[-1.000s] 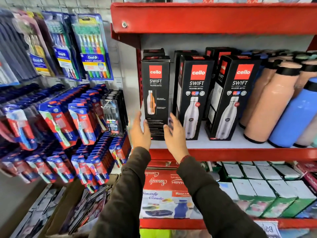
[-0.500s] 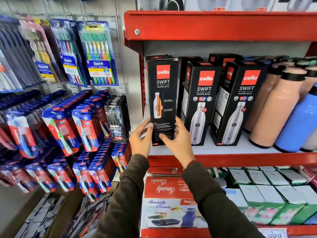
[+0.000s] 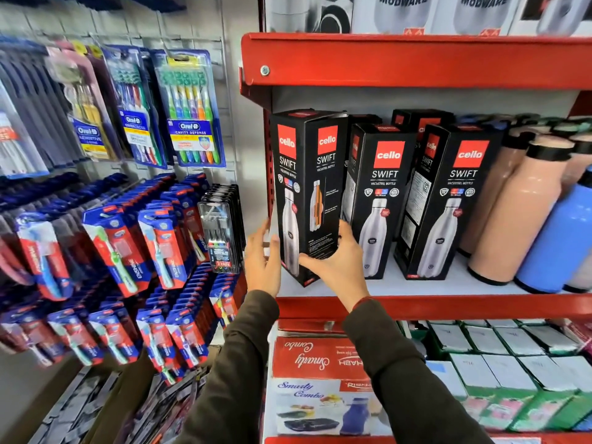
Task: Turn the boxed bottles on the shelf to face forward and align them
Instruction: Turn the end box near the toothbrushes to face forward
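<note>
Several black boxed bottles marked "cello SWIFT" stand on the red-edged white shelf (image 3: pixel 416 285). The leftmost box (image 3: pixel 307 193) is turned corner-on, so two of its faces show: the bottle picture on the left face, the side panel on the right. My right hand (image 3: pixel 336 261) grips its lower right side. My left hand (image 3: pixel 262 261) touches its lower left edge with fingers spread. The middle box (image 3: pixel 381 200) and the right box (image 3: pixel 448 203) stand beside it, angled slightly with their picture faces forward. More boxes stand behind them.
Loose peach bottles (image 3: pixel 519 209) and a blue bottle (image 3: pixel 557 238) fill the shelf's right end. Toothbrush packs (image 3: pixel 189 107) hang on the wall panel to the left. A red upper shelf (image 3: pixel 416 59) is overhead. Combo boxes (image 3: pixel 317 379) and small white-topped boxes (image 3: pixel 499 363) sit on the lower shelf.
Both hands closed in on the leftmost box from its base. The box has since rotated from side panel forward to corner-on, with its bottle-picture face coming into view on the left.
</note>
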Demonstrator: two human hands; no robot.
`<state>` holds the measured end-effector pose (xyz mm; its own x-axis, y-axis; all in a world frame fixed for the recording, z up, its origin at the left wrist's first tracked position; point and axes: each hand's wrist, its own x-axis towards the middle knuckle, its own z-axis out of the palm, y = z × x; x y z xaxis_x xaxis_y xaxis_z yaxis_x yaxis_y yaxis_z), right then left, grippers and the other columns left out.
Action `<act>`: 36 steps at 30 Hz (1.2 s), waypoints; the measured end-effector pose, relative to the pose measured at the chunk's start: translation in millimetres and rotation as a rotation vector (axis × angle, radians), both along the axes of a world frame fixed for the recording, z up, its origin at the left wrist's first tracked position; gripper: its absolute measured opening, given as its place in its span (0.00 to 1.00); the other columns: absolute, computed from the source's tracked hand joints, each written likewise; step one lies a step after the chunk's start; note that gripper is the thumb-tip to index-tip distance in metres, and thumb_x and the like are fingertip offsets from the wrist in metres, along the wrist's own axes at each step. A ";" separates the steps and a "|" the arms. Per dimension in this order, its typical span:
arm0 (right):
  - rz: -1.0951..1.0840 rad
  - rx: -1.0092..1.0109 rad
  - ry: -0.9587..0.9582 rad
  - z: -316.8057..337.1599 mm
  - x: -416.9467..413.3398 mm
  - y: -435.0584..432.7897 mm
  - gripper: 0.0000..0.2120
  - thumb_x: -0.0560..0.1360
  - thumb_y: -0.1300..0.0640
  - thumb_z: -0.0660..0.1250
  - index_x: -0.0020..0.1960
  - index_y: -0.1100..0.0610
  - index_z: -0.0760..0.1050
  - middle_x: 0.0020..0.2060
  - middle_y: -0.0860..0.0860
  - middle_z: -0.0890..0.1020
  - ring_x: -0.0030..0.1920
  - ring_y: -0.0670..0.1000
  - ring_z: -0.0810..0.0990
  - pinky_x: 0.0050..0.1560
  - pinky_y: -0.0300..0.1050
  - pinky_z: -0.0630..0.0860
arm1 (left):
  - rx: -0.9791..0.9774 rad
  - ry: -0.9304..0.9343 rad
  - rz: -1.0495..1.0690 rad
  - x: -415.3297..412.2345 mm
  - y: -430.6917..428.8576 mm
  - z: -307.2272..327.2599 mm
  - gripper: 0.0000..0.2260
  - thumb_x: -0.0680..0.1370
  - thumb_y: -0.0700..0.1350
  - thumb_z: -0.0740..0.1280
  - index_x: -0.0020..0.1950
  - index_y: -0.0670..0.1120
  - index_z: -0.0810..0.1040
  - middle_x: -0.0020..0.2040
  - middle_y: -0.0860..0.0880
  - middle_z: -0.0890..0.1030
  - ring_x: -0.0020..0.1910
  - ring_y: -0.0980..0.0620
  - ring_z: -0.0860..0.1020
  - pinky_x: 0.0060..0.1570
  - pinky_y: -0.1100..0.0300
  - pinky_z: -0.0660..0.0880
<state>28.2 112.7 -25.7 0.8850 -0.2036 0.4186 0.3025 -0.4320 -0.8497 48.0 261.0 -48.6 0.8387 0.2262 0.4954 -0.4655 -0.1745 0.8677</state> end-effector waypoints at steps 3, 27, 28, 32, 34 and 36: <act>0.051 0.013 -0.002 0.8 0.1 1.4 0.44 0.61 0.49 0.80 0.72 0.51 0.65 0.63 0.50 0.79 0.64 0.50 0.79 0.65 0.53 0.77 | 0.034 0.105 -0.094 11.1 4.8 -0.4 0.19 0.84 0.45 0.56 0.75 0.45 0.67 0.73 0.47 0.71 0.71 0.52 0.69 0.72 0.57 0.64; 0.126 -0.141 0.066 -9.4 11.6 -3.2 0.34 0.79 0.68 0.60 0.80 0.52 0.54 0.76 0.55 0.67 0.76 0.54 0.67 0.75 0.42 0.61 | 0.166 0.079 -0.012 10.2 -4.4 -14.1 0.13 0.82 0.41 0.59 0.66 0.43 0.71 0.57 0.50 0.78 0.51 0.57 0.77 0.45 0.84 0.67; 0.123 -0.147 0.069 -10.3 12.4 -3.5 0.33 0.79 0.68 0.60 0.80 0.52 0.54 0.76 0.55 0.68 0.76 0.54 0.67 0.73 0.39 0.60 | 0.168 0.082 -0.014 10.4 -5.1 -14.9 0.13 0.82 0.41 0.59 0.66 0.43 0.71 0.58 0.50 0.78 0.53 0.55 0.77 0.46 0.84 0.68; 0.115 -0.148 0.097 -13.9 16.5 -6.0 0.33 0.80 0.68 0.60 0.80 0.53 0.53 0.76 0.56 0.68 0.75 0.55 0.68 0.71 0.39 0.60 | 0.165 0.088 -0.023 10.0 -7.2 -14.3 0.12 0.82 0.41 0.59 0.66 0.45 0.71 0.57 0.53 0.77 0.55 0.54 0.77 0.52 0.76 0.70; 0.112 -0.147 0.101 -16.3 17.9 -6.3 0.32 0.80 0.67 0.59 0.81 0.53 0.53 0.76 0.57 0.68 0.75 0.55 0.68 0.71 0.39 0.60 | 0.163 0.099 -0.031 9.9 -7.8 -14.1 0.12 0.82 0.42 0.59 0.66 0.46 0.71 0.57 0.53 0.76 0.55 0.54 0.77 0.57 0.67 0.72; 0.102 -0.153 0.098 -18.6 19.4 -5.9 0.31 0.81 0.66 0.59 0.80 0.53 0.53 0.76 0.57 0.68 0.75 0.55 0.68 0.70 0.37 0.59 | 0.155 0.115 -0.030 10.2 -8.2 -13.8 0.12 0.82 0.44 0.59 0.66 0.47 0.71 0.57 0.54 0.76 0.55 0.52 0.77 0.58 0.61 0.73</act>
<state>47.6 106.8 -44.3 0.9358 -0.0513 0.3487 0.2705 -0.5297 -0.8039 58.2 252.8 -62.4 0.8968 0.1289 0.4232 -0.3722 -0.2974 0.8792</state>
